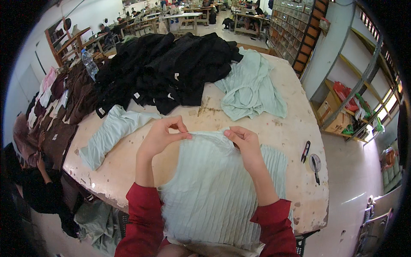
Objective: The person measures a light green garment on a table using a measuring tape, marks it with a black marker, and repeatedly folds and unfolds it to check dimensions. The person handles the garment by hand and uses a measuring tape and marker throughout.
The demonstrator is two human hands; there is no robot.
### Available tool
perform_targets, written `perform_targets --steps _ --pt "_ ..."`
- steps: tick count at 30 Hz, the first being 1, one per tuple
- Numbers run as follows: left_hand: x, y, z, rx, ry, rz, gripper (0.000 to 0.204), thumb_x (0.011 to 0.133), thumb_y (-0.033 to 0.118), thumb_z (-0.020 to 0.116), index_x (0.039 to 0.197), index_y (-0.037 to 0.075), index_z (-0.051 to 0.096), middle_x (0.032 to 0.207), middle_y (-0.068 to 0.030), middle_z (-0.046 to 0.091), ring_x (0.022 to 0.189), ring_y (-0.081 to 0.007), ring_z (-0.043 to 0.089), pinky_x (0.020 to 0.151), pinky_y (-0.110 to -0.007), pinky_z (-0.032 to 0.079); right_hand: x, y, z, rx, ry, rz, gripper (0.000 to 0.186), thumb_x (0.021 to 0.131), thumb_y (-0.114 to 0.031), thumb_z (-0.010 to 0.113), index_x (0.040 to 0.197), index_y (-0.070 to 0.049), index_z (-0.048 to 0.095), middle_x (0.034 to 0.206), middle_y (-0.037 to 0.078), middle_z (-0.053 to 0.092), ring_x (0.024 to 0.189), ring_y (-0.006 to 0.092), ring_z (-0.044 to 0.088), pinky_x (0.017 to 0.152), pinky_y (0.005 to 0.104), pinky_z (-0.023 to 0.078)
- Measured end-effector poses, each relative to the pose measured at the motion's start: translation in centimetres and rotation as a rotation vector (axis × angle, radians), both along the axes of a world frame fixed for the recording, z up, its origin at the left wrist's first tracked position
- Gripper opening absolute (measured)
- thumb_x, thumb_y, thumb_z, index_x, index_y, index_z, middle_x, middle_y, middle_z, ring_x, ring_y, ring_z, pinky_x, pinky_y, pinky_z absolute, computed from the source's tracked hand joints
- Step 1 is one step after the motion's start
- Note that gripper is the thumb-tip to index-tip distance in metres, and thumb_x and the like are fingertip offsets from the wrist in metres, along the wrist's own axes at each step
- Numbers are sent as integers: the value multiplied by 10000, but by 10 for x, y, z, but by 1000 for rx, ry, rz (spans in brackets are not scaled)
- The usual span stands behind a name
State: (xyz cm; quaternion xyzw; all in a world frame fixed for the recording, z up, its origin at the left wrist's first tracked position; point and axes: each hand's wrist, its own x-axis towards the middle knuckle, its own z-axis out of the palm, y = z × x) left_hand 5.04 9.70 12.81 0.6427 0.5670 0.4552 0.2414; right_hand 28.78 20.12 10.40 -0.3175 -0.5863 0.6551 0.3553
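Note:
A pale mint pleated fabric piece [214, 188] hangs in front of me over the near edge of the worktable [308, 205]. My left hand [169, 135] pinches the left end of its top edge between thumb and index finger, and my right hand [242, 141] grips the same edge farther right, thumb on top. Behind my right arm, more pleated mint fabric [276, 169] lies on the table. A crumpled mint strip [107, 137] lies to the left. On the right are black thread snips [305, 150] and a pen [315, 169] on a round clear object.
Black garments [158, 68], brown ones [70, 107], a plastic bottle [89, 64] and a mint garment [250, 90] cover the far table. A co-worker [36, 188] handles fabric at the left. Shelving [342, 111] stands right; people sit at sewing tables [184, 15] behind.

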Motion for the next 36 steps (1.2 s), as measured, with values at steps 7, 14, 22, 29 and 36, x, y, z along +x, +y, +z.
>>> perform_targets --steps 7,14,22,29,36 --pt "8 -2 6 -76 -48 98 223 805 48 732 752 31 516 774 -17 622 760 -82 580 719 -238 467 -1 1 -4 -28 199 155 263 867 -69 671 1104 28 612 942 44 685 838 86 596 787 220 464" --pt "-3 -19 18 71 -107 -5 228 740 -3 757 737 53 536 802 -18 619 805 -92 587 793 -263 466 15 -8 22 214 14 245 383 828 -7 689 1189 42 569 980 57 690 892 85 587 811 238 468" --pt "0 -21 21 60 -125 3 281 722 -36 768 743 80 513 798 -16 594 832 -108 591 791 -270 473 20 -9 27 228 -17 252 441 809 5 696 1225 46 555 979 46 681 884 81 581 810 238 461" --pt "1 -21 23 14 -203 -1 209 775 30 747 832 83 552 815 19 607 804 -65 570 805 -247 452 24 -5 27 200 -23 341 511 791 55 626 1288 17 515 998 11 641 897 70 553 830 228 419" --pt "6 -21 25 78 100 68 223 785 57 729 965 65 598 898 -16 644 913 -143 587 859 -288 436 26 -8 34 227 -36 389 581 752 84 513 1329 23 487 1000 12 622 919 78 546 851 225 407"
